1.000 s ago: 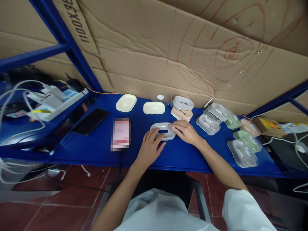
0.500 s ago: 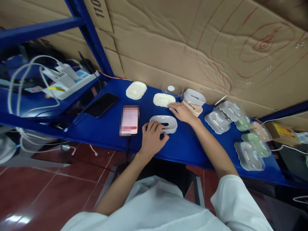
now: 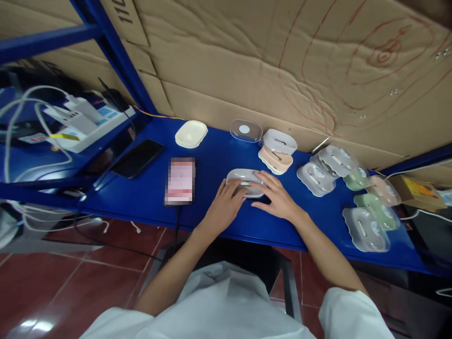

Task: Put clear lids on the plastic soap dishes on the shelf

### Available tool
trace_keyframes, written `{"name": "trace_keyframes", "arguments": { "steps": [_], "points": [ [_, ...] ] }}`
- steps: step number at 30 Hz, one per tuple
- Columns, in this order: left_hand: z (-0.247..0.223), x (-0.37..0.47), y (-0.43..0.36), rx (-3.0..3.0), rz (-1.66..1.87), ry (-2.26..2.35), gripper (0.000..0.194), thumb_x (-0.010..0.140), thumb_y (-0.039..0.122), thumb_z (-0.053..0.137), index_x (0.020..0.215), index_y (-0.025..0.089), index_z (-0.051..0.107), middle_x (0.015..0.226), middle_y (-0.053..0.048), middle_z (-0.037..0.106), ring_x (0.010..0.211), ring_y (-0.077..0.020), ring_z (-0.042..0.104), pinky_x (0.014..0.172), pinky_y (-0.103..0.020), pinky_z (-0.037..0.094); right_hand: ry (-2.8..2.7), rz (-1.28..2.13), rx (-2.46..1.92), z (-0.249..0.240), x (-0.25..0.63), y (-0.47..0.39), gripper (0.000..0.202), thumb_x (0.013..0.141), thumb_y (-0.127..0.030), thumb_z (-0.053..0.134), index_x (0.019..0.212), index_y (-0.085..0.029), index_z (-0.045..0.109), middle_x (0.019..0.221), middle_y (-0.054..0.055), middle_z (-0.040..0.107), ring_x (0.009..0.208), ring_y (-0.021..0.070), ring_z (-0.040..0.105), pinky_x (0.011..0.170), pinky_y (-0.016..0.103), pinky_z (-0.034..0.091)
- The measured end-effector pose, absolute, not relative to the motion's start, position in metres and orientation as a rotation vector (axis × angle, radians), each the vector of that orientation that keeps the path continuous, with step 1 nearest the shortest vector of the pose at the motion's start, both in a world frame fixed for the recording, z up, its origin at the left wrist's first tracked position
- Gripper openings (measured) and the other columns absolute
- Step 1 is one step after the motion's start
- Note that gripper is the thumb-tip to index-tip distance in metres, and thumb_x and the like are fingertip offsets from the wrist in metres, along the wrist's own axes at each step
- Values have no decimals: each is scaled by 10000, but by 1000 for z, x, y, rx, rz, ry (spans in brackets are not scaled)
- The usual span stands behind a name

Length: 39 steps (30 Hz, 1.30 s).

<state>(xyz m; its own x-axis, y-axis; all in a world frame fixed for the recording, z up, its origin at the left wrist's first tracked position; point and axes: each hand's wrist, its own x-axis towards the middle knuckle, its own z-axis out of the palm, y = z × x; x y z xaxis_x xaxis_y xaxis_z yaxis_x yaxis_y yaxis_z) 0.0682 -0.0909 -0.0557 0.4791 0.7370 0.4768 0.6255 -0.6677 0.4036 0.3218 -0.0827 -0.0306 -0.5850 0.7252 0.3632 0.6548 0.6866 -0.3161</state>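
A grey oval soap dish [image 3: 243,174] lies on the blue tabletop right in front of me, between both hands. Something cream-coloured shows through its middle slot. My left hand [image 3: 226,205] grips the dish's left end, fingers bent over the rim and slot. At the right end, the fingers of my right hand [image 3: 277,194] press on the rim, with the thumb held apart nearer to me. Just behind are a peach soap dish [image 3: 277,160] and a pale grey slotted dish [image 3: 280,140]. A clear lid [image 3: 246,131] with a round white sticker lies farther back.
A cream tray [image 3: 191,133] stands at the back left. A lit phone [image 3: 180,181] and a dark phone [image 3: 138,158] lie to the left, near a white power strip [image 3: 95,123] with cables. Several lidded soap boxes [image 3: 365,229] cluster at right. A cardboard wall [image 3: 219,61] rises behind.
The shallow cream tray my right hand touched at the back has left its spot; cream now shows through the grey dish's slot. My right hand has come back to the dish, joining my left.
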Motion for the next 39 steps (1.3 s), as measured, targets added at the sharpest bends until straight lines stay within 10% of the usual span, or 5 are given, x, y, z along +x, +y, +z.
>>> {"name": "trace_keyframes", "arguments": {
  "steps": [27,39],
  "points": [
    [-52,66,-96,2535,840,1355,562,1073,219,491,1632,190,436,1746,-182,337,1612,-356,355,1283,-566,353,-2303,161,-1212,-42,326,-66,421,1137,-390,382,1467,-267,612,1554,108,591,1647,286,283,1327,615,343],
    [-54,66,-94,2491,929,1341,295,1048,214,526,1289,220,695,1515,-141,619,1477,-358,503,1237,-602,377,-2453,169,-1191,-34,323,-80,384,1080,-443,566,1397,-272,700,1468,92,686,1479,303,552,1244,578,466]
  ]
}}
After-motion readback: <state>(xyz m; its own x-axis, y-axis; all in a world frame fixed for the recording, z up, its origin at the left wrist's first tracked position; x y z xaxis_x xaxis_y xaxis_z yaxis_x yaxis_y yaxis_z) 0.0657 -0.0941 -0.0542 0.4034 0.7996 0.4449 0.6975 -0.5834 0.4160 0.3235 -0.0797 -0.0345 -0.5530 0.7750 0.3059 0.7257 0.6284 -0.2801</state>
